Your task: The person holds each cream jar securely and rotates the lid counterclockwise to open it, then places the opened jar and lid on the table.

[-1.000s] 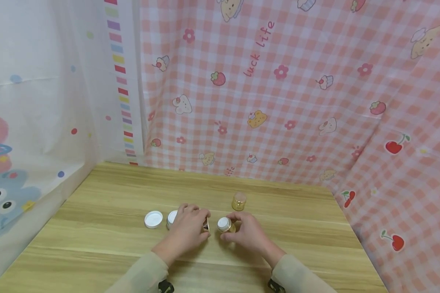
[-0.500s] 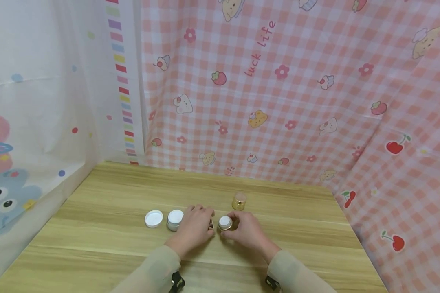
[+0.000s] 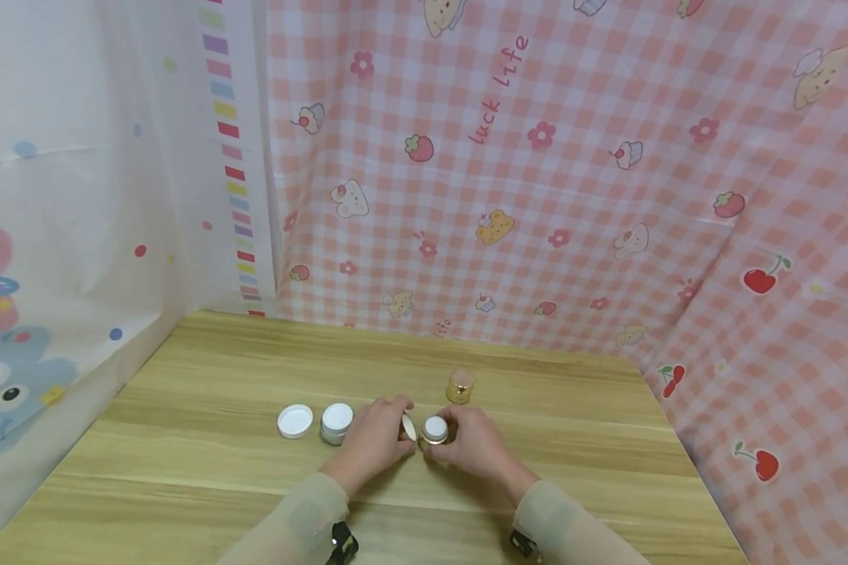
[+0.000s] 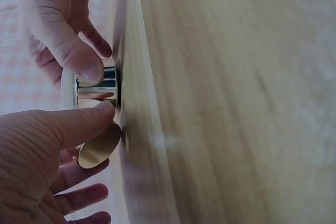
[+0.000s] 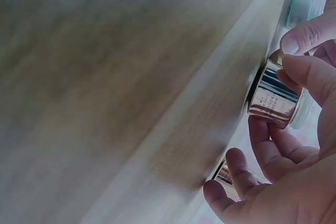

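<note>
My right hand [image 3: 479, 441] grips a small gold cosmetic jar [image 3: 434, 429] between thumb and fingers. The jar stands upright on the table, its white inner cover facing up; in the right wrist view its shiny side [image 5: 274, 95] carries small print. Close on its left, my left hand [image 3: 371, 438] pinches a round gold lid [image 3: 409, 428] tilted on edge. From the left wrist, that lid [image 4: 100, 146] shows as a gold oval beneath the thumb, whose tip is right at the jar's side. The left hand's fingers partly hide the lid.
Beside my left hand is a glass jar [image 3: 336, 424] with a white top surface, and left of it lies a white lid [image 3: 295, 421]. Another gold jar [image 3: 460, 387] stands behind my right hand. Patterned cloth [image 3: 495, 173] hangs beyond the wooden table [image 3: 219, 471].
My left hand has moved right with the gold lid, nearer the gold jar, uncovering more of the glass jar. The gold jar in my right hand has gone from tilted to upright.
</note>
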Demonstrator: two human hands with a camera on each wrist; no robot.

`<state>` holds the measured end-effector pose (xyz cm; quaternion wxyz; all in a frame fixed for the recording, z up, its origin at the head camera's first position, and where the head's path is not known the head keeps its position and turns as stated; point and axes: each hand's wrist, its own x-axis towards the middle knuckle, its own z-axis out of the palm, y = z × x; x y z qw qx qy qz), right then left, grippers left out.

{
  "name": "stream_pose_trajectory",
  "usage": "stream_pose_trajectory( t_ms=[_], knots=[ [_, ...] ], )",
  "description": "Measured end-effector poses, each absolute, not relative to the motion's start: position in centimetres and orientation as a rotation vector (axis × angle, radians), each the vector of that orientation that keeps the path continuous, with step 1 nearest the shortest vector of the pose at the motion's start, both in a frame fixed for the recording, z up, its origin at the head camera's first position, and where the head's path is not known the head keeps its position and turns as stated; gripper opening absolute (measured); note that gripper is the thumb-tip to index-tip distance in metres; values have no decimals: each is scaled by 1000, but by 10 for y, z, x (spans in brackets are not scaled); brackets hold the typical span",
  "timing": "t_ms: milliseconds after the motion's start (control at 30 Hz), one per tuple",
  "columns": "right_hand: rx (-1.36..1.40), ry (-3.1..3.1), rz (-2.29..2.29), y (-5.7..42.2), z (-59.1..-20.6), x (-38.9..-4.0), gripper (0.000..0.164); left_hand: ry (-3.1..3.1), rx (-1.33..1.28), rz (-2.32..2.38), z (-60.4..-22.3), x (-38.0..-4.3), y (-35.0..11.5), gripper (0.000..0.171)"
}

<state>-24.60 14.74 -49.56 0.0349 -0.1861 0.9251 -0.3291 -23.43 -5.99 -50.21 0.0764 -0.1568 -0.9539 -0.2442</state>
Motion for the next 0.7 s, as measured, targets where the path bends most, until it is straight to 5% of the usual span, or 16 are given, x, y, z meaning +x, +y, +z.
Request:
stream_pose_trajectory(
  t_ms=[700],
  knots=[
    [-590, 2828, -976, 143, -495, -244, 45, -2936, -414, -804, -502, -234, -61, 57]
  ],
)
